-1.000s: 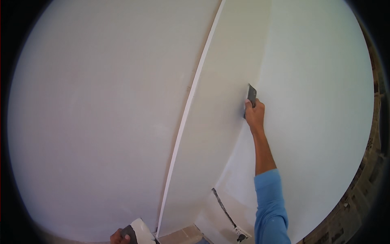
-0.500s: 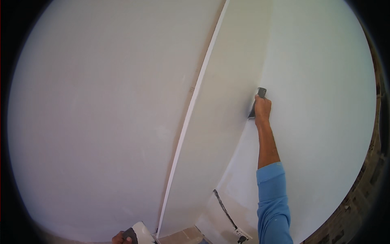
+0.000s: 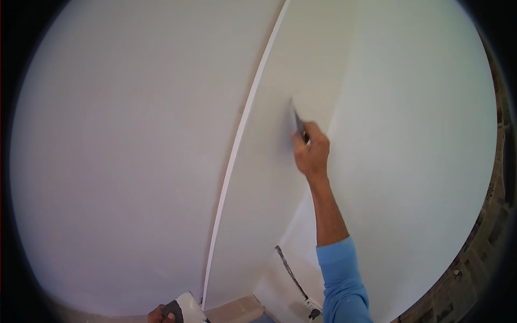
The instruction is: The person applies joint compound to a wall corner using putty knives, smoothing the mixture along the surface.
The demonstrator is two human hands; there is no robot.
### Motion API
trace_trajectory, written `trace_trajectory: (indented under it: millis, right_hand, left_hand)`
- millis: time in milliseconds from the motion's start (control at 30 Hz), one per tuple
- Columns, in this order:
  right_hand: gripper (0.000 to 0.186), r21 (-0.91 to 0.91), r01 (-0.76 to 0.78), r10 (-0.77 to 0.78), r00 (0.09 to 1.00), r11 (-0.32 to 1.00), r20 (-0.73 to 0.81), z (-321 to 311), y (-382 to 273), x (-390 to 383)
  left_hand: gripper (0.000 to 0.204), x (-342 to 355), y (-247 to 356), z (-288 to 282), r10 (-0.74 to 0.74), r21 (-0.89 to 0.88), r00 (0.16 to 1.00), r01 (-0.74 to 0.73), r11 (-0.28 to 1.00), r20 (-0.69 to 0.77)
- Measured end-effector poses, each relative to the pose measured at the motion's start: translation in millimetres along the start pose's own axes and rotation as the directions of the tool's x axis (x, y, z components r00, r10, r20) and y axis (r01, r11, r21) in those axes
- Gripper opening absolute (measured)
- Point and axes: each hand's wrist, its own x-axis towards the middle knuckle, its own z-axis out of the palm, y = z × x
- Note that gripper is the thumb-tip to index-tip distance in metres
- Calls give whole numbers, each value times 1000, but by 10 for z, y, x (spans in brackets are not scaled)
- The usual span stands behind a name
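Note:
My right hand (image 3: 313,151), in a blue sleeve, is closed round the dark grip of a putty knife (image 3: 295,119). The blade, blurred by motion, lies against or very near the pale wall strip (image 3: 264,167) between a white trim strip (image 3: 244,117) and the inside corner. Low in the picture my left hand (image 3: 160,314) grips another putty knife (image 3: 187,308) by its dark handle; whitish paste covers much of its broad blade. Most of the left hand falls outside the lower edge.
A smooth white wall (image 3: 409,151) rises on the right and a broad pale wall (image 3: 124,161) on the left. Near the bottom, a dark filled groove (image 3: 291,272) runs down to an electrical socket (image 3: 311,307) with a black plug. Brickwork (image 3: 463,280) shows at the far right.
My right hand has moved left with the putty knife, from the inside corner onto the wall strip, and the blade has turned upward. My left hand stays nearly where it was.

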Motion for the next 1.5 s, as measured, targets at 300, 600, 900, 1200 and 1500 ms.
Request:
trace_trajectory:
  millis: [300,600,900,1200,1500]
  right_hand:
    - [20,-58,-410,404,910,910,-95,-484,980,-257]
    - [27,-360,-450,430,892,817,-138,-255,1041,-129]
    - [24,-194,-555,526,831,809,-182,-27,935,-94]
    - [22,-119,-121,118,993,986,-31,90,160,-626]
    - [10,543,-452,416,888,708,197,-740,-791,-1816]
  left_hand:
    - [14,282,-128,-156,-41,-19,999,41,999,17]
    - [16,355,-440,-406,-98,-20,995,99,995,30]
    - [19,276,-225,-197,-102,-18,993,101,995,-55]
    - [25,157,-569,-240,-142,11,988,142,990,61]
    - [33,173,-222,218,-176,-490,973,228,841,151]
